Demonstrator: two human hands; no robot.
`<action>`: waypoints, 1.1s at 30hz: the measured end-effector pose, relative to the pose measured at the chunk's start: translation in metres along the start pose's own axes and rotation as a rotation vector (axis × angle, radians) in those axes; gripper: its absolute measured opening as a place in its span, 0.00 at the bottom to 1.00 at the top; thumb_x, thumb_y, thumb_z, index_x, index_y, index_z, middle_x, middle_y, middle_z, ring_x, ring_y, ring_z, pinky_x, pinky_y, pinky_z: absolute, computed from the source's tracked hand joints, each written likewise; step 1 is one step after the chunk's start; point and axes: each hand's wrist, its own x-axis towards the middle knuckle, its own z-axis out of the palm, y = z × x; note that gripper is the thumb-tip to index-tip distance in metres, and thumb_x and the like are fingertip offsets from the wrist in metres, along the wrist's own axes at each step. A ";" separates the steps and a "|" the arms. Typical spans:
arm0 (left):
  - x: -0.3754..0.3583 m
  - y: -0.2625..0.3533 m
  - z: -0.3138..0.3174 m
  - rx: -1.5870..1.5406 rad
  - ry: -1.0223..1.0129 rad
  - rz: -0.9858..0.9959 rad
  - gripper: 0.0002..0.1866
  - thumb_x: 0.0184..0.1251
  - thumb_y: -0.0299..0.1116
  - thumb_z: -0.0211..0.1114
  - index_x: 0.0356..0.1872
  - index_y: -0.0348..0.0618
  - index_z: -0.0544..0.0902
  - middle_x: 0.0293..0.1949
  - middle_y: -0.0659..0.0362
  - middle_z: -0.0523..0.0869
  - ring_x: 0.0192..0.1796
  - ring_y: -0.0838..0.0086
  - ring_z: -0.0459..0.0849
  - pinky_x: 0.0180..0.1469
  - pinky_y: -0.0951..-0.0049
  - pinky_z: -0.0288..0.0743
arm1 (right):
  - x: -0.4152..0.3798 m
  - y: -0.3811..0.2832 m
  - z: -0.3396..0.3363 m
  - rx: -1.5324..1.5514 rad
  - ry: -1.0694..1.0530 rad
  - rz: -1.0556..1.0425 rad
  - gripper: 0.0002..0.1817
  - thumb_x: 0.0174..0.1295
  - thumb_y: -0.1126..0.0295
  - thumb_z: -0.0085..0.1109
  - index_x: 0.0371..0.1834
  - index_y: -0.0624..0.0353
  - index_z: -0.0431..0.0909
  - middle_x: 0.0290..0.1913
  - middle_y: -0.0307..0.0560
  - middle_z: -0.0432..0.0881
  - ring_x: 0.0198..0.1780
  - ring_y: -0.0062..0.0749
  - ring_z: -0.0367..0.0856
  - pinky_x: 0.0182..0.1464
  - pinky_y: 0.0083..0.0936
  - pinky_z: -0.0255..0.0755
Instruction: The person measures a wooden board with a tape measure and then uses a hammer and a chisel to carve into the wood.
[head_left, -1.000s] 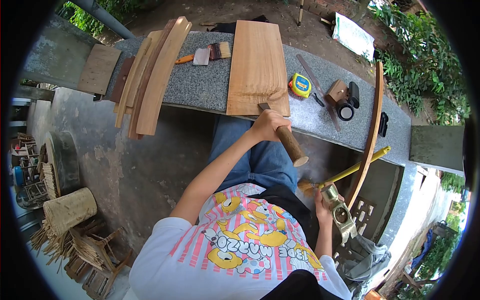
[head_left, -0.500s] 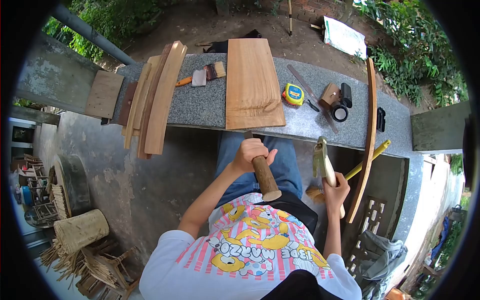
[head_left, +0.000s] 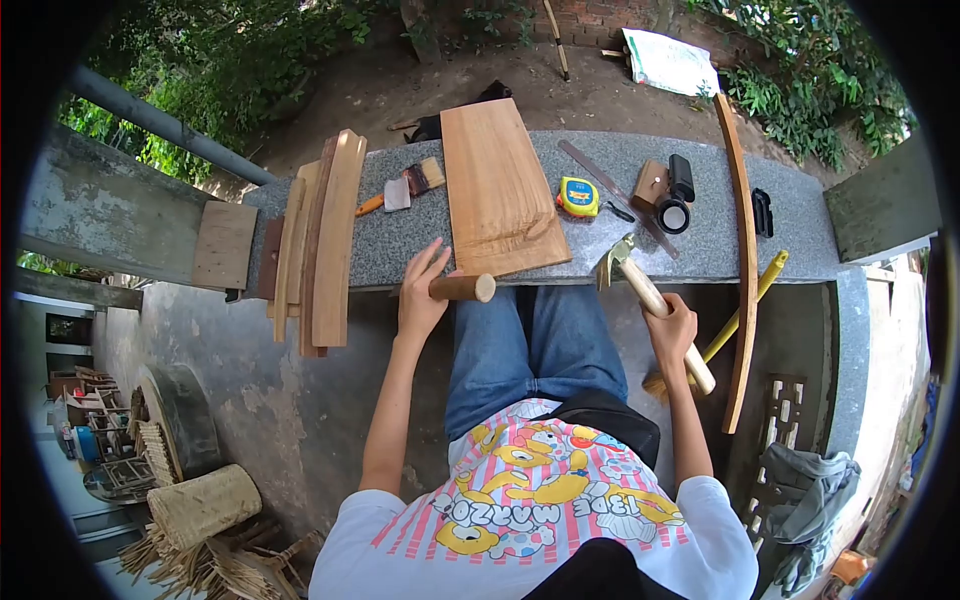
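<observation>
My left hand (head_left: 422, 295) is at the near edge of the slab, its fingers stretched out and its thumb over the thick wooden handle of a chisel (head_left: 463, 288). The handle's round end points right; the blade is hidden. In my right hand (head_left: 672, 328) is a claw hammer (head_left: 645, 288), gripped by its pale wooden handle, its metal head by the slab's edge. A wide wooden board (head_left: 505, 190) lies on the slab between the hands, with a dark knot near its closer end.
The grey stone slab (head_left: 385, 235) carries stacked wood strips (head_left: 335, 240), a paintbrush (head_left: 400, 190), a yellow tape measure (head_left: 578, 197), a metal ruler (head_left: 610, 185) and a black round-lensed object (head_left: 673, 212). A long wood strip (head_left: 745, 260) overhangs the edge at right.
My left hand has moved left and turned, its fingers opening out from a fist and the chisel handle swinging sideways. The hammer has moved up and left to the slab's edge. The view has shifted.
</observation>
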 end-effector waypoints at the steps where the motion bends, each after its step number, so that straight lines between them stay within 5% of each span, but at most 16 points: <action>1: 0.002 -0.005 0.005 -0.063 -0.131 -0.024 0.28 0.51 0.26 0.72 0.58 0.41 0.80 0.66 0.51 0.74 0.68 0.56 0.71 0.69 0.59 0.64 | 0.000 -0.001 0.002 0.007 0.004 -0.001 0.16 0.44 0.63 0.75 0.32 0.62 0.85 0.22 0.53 0.83 0.26 0.44 0.84 0.34 0.30 0.75; 5: 0.013 -0.003 0.021 -0.046 -0.375 0.053 0.41 0.40 0.19 0.69 0.66 0.43 0.72 0.68 0.50 0.71 0.72 0.59 0.66 0.76 0.57 0.53 | 0.001 -0.009 0.006 0.036 -0.029 0.088 0.16 0.45 0.62 0.74 0.31 0.61 0.85 0.22 0.54 0.83 0.28 0.46 0.84 0.36 0.33 0.75; 14: -0.012 0.012 0.022 -0.180 -0.347 0.077 0.37 0.46 0.19 0.68 0.65 0.42 0.74 0.69 0.50 0.69 0.73 0.60 0.64 0.76 0.54 0.52 | -0.003 -0.011 0.001 0.079 -0.090 0.186 0.18 0.46 0.58 0.74 0.32 0.61 0.85 0.25 0.54 0.84 0.31 0.50 0.84 0.38 0.35 0.75; 17: 0.002 0.031 -0.005 -0.084 -0.385 0.161 0.32 0.48 0.19 0.67 0.60 0.40 0.75 0.63 0.49 0.76 0.68 0.57 0.72 0.70 0.56 0.65 | -0.001 -0.009 0.001 0.062 -0.107 0.183 0.17 0.46 0.59 0.73 0.33 0.61 0.85 0.25 0.53 0.84 0.30 0.48 0.84 0.38 0.34 0.74; 19: 0.020 0.048 -0.025 -0.321 -0.611 -0.235 0.24 0.52 0.20 0.67 0.53 0.39 0.72 0.52 0.48 0.81 0.58 0.53 0.79 0.57 0.58 0.76 | 0.000 -0.009 -0.004 0.071 -0.131 0.183 0.16 0.46 0.60 0.73 0.33 0.61 0.85 0.25 0.52 0.84 0.29 0.47 0.84 0.38 0.34 0.74; 20: 0.028 0.054 -0.032 -0.322 -0.600 -0.240 0.24 0.52 0.20 0.67 0.53 0.39 0.72 0.52 0.48 0.81 0.58 0.53 0.79 0.57 0.58 0.76 | -0.001 -0.009 -0.006 0.081 -0.158 0.193 0.16 0.46 0.61 0.72 0.33 0.60 0.85 0.24 0.52 0.84 0.29 0.45 0.84 0.37 0.34 0.74; 22: 0.041 0.064 -0.038 -0.292 -0.456 -0.098 0.20 0.56 0.23 0.67 0.48 0.41 0.69 0.44 0.48 0.81 0.50 0.51 0.82 0.46 0.58 0.78 | -0.003 -0.004 -0.008 0.107 -0.172 0.171 0.15 0.45 0.63 0.71 0.33 0.63 0.85 0.23 0.50 0.83 0.25 0.37 0.82 0.35 0.31 0.73; 25: 0.060 0.067 -0.028 -0.256 -0.353 0.042 0.18 0.57 0.28 0.69 0.46 0.42 0.72 0.45 0.49 0.82 0.47 0.52 0.83 0.46 0.59 0.78 | -0.009 -0.009 -0.023 0.320 -0.253 0.176 0.13 0.46 0.69 0.70 0.31 0.68 0.83 0.20 0.41 0.79 0.24 0.16 0.73 0.29 0.21 0.68; 33: 0.094 0.087 0.031 -0.392 -0.183 0.446 0.18 0.47 0.27 0.74 0.37 0.40 0.75 0.33 0.54 0.78 0.43 0.56 0.80 0.44 0.62 0.75 | -0.031 -0.034 -0.069 0.519 -0.330 0.186 0.10 0.48 0.76 0.69 0.32 0.68 0.81 0.23 0.36 0.78 0.26 0.13 0.71 0.29 0.16 0.65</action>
